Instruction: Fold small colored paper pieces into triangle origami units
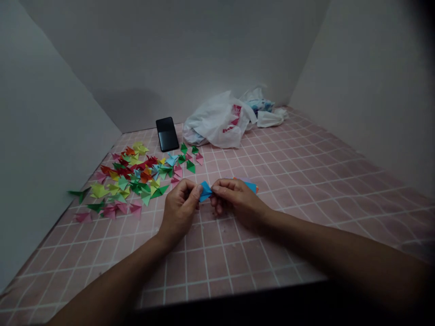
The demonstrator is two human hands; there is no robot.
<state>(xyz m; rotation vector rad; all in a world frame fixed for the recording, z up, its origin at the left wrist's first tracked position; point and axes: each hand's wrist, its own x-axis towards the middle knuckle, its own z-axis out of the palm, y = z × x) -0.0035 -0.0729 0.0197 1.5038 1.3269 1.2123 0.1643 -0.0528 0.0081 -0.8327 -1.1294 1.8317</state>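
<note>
A small blue folded origami paper [205, 192] is held between my two hands, just above the pink checked tablecloth [217, 267]. My left hand [182, 206] pinches its left side between thumb and fingers. On the other side, the fingertips of my right hand [238, 199] close on the paper's right corner. Partly hidden behind my right hand lies a stack of paper sheets [251, 186], blue on top with an orange edge showing. To the left of my hands, folded paper cranes [129, 174] in many colours lie in a loose heap.
A black phone [167, 134] leans upright at the back, beyond the cranes. Right of it sits a crumpled white plastic bag [217, 120] with red print, with another bag [263, 106] holding something blue behind it. Pale walls [210, 50] enclose the left, back and right.
</note>
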